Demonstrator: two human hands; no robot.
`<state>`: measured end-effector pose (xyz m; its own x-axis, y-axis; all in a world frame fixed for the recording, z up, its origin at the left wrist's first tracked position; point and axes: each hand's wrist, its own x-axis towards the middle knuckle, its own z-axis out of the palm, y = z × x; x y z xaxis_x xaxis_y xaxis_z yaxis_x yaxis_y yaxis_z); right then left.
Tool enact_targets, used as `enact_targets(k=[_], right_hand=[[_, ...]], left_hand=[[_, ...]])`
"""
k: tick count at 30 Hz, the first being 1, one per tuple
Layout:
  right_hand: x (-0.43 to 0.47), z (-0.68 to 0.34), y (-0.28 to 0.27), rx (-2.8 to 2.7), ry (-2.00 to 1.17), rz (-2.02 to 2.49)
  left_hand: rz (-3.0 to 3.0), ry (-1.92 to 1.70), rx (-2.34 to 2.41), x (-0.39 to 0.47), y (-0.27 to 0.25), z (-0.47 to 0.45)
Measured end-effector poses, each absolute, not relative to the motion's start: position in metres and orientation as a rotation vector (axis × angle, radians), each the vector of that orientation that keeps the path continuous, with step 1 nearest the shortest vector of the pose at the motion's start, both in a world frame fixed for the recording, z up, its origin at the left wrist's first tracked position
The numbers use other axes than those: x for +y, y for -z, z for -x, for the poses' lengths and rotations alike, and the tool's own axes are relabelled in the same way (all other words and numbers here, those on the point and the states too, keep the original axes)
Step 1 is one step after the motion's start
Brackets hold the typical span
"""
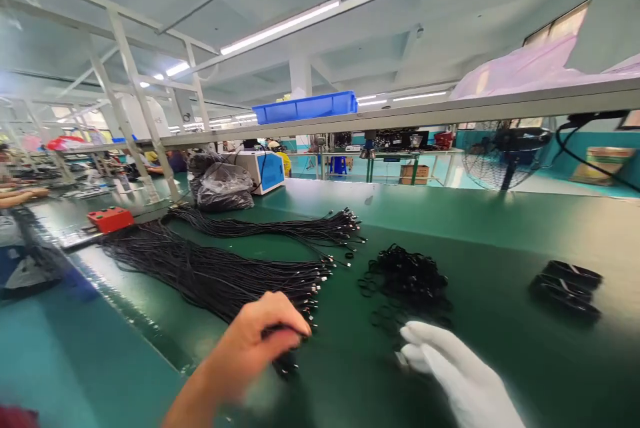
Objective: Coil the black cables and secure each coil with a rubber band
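My bare left hand [255,335] is closed, thumb against fingers, on a black cable [286,365] whose end hangs below the fingers. It is over the near edge of a wide bundle of black cables [210,275] with small metal plugs at their right ends. My right hand [450,361], in a white glove, has its fingers pressed together. Something small and shiny shows at its fingertips, too blurred to name. Just beyond that hand is a heap of thin black loops [413,275], some lying loose at its left side.
A second cable bundle [270,225] lies behind the first on the green table [480,228]. Coiled black cables [567,288] lie at the right. Farther back are a red box [110,219], a plastic bag [225,185], a blue-and-white machine [267,171] and a fan [505,155]. An overhead shelf [400,115] carries a blue tray [305,108].
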<state>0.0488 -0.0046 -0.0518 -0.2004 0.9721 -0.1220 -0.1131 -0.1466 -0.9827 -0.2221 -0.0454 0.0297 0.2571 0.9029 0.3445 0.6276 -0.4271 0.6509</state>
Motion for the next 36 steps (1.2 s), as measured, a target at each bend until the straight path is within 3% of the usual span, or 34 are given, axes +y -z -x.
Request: enact_targets(k=[2,4,7,10,18,30,33,36], right_hand=[[-0.005,-0.051,0.050,-1.108,-1.947,0.799],[-0.006,-0.053,0.048,-1.052,-2.331,0.519],[-0.003,-0.054,0.044,-1.136,-2.571,0.436],[0.002,-0.052,0.050,-1.088,-2.687,0.428],[-0.007,-0.037,0.082,-0.901,-2.571,0.392],[0.000,-0.046,0.069,-1.126,-2.470,0.339],[0.003,-0.057,0.064,-1.102,-2.428,0.330],[0.007,-0.073,0.052,-1.051,-2.348,0.294]], left_hand=[[-2.330,-0.728,1.172,-0.049,-0.033,0.192],[-2.521,-0.575,1.236,-0.043,-0.034,0.167],[-2.547,-0.675,1.554,-0.024,-0.034,0.145],[-2.543,-0.595,1.556,-0.009,-0.036,0.131],[-2.427,-0.230,1.373,-0.018,-0.044,0.114],[-2.355,-0.476,1.180,-0.006,-0.023,0.104],[-2.422,-0.504,1.271,-0.006,-0.003,0.110],[-2.506,-0.502,1.667,0.002,0.019,0.144]])
